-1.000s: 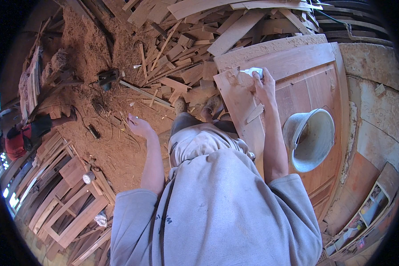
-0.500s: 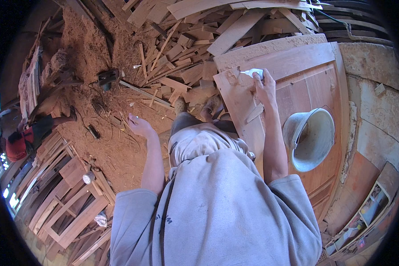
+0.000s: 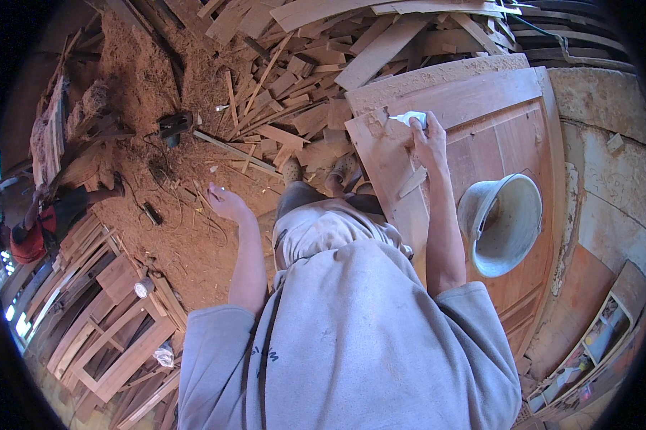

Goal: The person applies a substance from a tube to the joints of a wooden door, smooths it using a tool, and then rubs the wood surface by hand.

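**Glue tube held at the top corner of a wooden door panel**

We log the scene from the biggest item down. The wooden door [image 3: 495, 143] lies flat across the right half of the view, reddish brown, with a recessed panel and a raised frame. Beyond its top edge sits a heap of offcut planks [image 3: 323, 64], piled loosely against one another. Left of the door the floor [image 3: 187, 236] is covered in reddish sawdust, and stacked wooden frames [image 3: 101, 337] fill the lower left.

A grey bucket [image 3: 501, 223] rests on the door panel, tilted so that its open mouth faces us, just right of the right forearm. A dark power tool [image 3: 174, 125] sits on the sawdust near the plank heap, well apart from both hands. A second person in red [image 3: 32, 236] is at the far left edge.

A short wooden strip [image 3: 412, 182] lies on the door just below the right wrist.

Our right hand [image 3: 429, 142] is closed around a small white tube [image 3: 411, 117], whose nozzle points left, onto the upper left corner of the door. Tip contact with the wood: we cannot tell.

Our left hand [image 3: 226, 203] hangs over the sawdust, clear of the door, fingers loosely curled. Whether it pinches anything is too small to tell.
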### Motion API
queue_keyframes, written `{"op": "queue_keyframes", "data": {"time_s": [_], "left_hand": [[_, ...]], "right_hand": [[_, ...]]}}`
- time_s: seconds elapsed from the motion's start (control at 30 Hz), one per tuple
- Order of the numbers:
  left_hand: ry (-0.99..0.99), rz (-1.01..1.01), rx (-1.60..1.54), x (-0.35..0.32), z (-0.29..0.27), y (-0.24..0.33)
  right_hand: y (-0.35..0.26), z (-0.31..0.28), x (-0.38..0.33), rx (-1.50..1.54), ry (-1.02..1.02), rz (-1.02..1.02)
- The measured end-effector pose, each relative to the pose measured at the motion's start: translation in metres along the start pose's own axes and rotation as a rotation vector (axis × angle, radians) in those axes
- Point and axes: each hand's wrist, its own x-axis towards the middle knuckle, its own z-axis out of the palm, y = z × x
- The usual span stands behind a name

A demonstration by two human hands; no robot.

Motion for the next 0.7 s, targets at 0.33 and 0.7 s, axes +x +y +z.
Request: {"op": "queue_keyframes", "data": {"time_s": [0.33, 0.7], "left_hand": [[-0.001, -0.034, -0.042, 0.000, 0.000, 0.002], [-0.001, -0.036, -0.007, -0.002, -0.002, 0.008]], "right_hand": [[-0.004, 0.004, 0.006, 0.051, 0.014, -0.023], [-0.008, 0.006, 0.010, 0.030, 0.021, -0.023]]}}
